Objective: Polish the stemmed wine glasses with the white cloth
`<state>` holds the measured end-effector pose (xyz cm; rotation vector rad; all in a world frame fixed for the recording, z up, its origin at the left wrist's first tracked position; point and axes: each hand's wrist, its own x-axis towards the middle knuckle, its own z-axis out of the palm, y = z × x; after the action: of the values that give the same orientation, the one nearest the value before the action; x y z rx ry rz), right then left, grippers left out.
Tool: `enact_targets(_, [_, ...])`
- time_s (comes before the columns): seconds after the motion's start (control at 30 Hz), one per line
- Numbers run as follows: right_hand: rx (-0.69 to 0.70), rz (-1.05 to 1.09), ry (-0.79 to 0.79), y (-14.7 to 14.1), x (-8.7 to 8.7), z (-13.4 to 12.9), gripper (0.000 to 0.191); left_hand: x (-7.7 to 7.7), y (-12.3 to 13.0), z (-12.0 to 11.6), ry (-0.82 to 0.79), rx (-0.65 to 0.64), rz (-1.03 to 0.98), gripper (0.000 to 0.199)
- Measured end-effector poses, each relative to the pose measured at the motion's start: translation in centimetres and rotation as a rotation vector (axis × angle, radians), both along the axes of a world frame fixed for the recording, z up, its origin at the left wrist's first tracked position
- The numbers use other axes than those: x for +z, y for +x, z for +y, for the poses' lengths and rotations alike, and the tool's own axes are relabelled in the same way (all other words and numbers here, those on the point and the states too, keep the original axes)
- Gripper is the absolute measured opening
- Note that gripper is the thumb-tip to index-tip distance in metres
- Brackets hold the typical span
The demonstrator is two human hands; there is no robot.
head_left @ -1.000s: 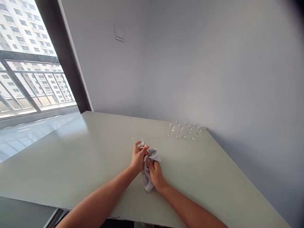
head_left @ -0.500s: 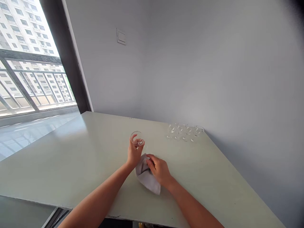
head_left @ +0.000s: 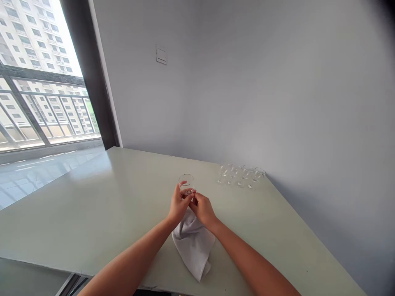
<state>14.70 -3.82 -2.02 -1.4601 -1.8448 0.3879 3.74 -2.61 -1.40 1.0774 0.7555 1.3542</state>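
Glasses (head_left: 237, 172) behind cloth (head_left: 194, 248), to right

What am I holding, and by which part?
A clear glass, with your left hand around its lower bowl. Your right hand meets it there, exact grip hidden. Whether the cloth is held too can't be told.

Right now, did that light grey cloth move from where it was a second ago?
Yes. The light grey cloth has spread out toward you, its lowest corner now closer to the near edge of the pale green tabletop.
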Motion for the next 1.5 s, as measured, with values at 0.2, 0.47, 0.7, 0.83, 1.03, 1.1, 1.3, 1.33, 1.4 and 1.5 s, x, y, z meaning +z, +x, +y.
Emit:
enact_targets(0.2, [-0.083,-0.067,-0.130,1.7,-1.8,2.8,0.022,-2.0,0.2,1.2,0.055,0.059,0.185,0.061])
enact_targets(0.47, [-0.395,-0.078,-0.261,7.5,-3.0,9.5,0.018,-4.3,0.7,2.1,-0.026,0.055,0.402,0.045])
enact_targets(0.7, [-0.482,-0.033,-0.317,9.0,-3.6,12.3,0.018,-4.3,0.7,1.8,0.014,-0.008,0.420,0.044])
enact_targets(0.83, [-0.521,-0.014,-0.331,9.5,-3.8,13.4,0.016,-4.8,0.7,2.1,0.057,-0.007,0.479,0.043])
enact_targets(1.03, [-0.531,0.030,-0.322,9.6,-3.7,13.5,0.017,-5.6,0.8,2.3,0.115,0.008,0.547,0.042])
enact_targets(1.1, [-0.526,0.057,-0.305,9.6,-3.6,12.7,0.022,-5.6,0.8,2.4,0.126,0.011,0.587,0.042])
enact_targets(1.3, [-0.404,0.141,-0.309,9.5,-3.1,7.4,0.022,-3.2,-1.1,3.3,0.142,-0.145,0.960,0.029])
enact_targets(1.33, [-0.349,0.152,-0.321,9.3,-2.9,6.2,0.021,-2.6,-1.7,3.5,0.177,-0.193,1.085,0.025])
enact_targets(1.4, [-0.243,0.170,-0.341,8.6,-2.4,3.6,0.022,-1.5,-3.0,3.8,0.276,-0.274,1.323,0.032])
enact_targets(1.5, [-0.050,0.188,-0.369,7.2,-0.8,-0.7,0.025,-0.8,-4.1,4.0,0.369,-0.356,1.556,0.043])
